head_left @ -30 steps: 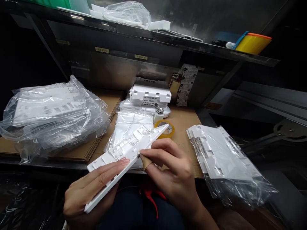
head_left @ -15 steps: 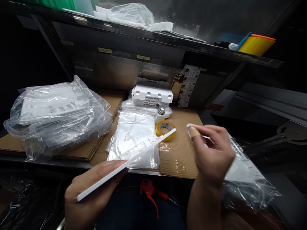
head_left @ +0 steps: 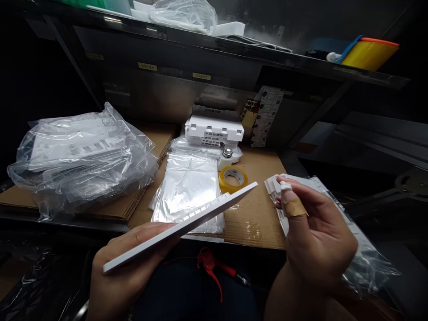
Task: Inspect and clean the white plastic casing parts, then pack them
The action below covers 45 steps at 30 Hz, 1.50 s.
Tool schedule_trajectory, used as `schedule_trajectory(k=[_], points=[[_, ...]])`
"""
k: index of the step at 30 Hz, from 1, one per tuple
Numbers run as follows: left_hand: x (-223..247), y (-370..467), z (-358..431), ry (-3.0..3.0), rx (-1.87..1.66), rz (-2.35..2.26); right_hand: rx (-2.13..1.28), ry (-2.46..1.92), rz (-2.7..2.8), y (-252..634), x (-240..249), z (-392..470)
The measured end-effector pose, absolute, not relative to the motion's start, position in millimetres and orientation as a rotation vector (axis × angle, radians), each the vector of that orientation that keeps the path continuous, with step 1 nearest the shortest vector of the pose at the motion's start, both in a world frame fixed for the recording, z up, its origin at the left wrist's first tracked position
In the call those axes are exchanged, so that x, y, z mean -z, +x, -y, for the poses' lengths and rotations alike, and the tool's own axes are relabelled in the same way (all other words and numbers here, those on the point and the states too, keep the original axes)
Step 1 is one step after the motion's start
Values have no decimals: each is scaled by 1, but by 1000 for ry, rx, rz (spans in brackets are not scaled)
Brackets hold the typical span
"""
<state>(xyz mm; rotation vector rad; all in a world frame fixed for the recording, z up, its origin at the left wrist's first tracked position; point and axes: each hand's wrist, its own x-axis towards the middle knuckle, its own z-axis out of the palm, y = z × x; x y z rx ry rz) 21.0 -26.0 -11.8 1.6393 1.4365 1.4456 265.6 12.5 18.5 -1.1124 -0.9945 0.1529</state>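
Observation:
My left hand (head_left: 130,263) grips a flat white plastic panel (head_left: 180,229) by its near end. The panel slants up to the right, its edge facing me, and a row of cut-outs shows on its far face. My right hand (head_left: 317,232) is closed in a pinch on a small wad of white cloth (head_left: 285,187). A tan wrap (head_left: 296,207) covers part of its thumb. Behind that hand, partly hidden, lie stacked white panels (head_left: 272,185) and clear plastic film (head_left: 371,263). Under the held panel's far end is a stack of clear plastic bags (head_left: 192,178).
A yellow tape roll (head_left: 233,179) and a small bottle with its metal lid up (head_left: 226,157) stand mid-table. White plastic parts (head_left: 214,127) sit behind them. Bagged panels (head_left: 83,151) rest on cardboard at left. A red air gun (head_left: 209,263) hangs below the front edge. A shelf (head_left: 187,42) runs above.
My right hand has moved right and turned, bringing the white wad toward me over the stacked panels. My left hand still holds its panel, which now slants slightly less steeply.

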Motion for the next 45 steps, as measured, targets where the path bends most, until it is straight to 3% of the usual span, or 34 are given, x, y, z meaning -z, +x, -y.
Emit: schedule_trajectory(k=[5,13,18,22,30,36,45], points=[[13,21,26,1643,-1463,-1401,-259,-1073,1061,257,-21,-4],[17,14,8,1860,-1314,-1130,-963,-1014,1490,234,-2,8],[24,15,-2,1870,-1338,-1132,-852,-1030,1469,229,10,1],[28,30,-7,1016,-1731,-1016,-625,-951,1305,222,15,5],[10,34,-25,-133,-1279,-672,-653,-932,1647,233,41,10],[-5,44,-31,-234,-1290,-613,-276,-848,1843,207,25,22],[-5,54,-27,-250,-1339,-494,-452,-796,2065,203,4,15]])
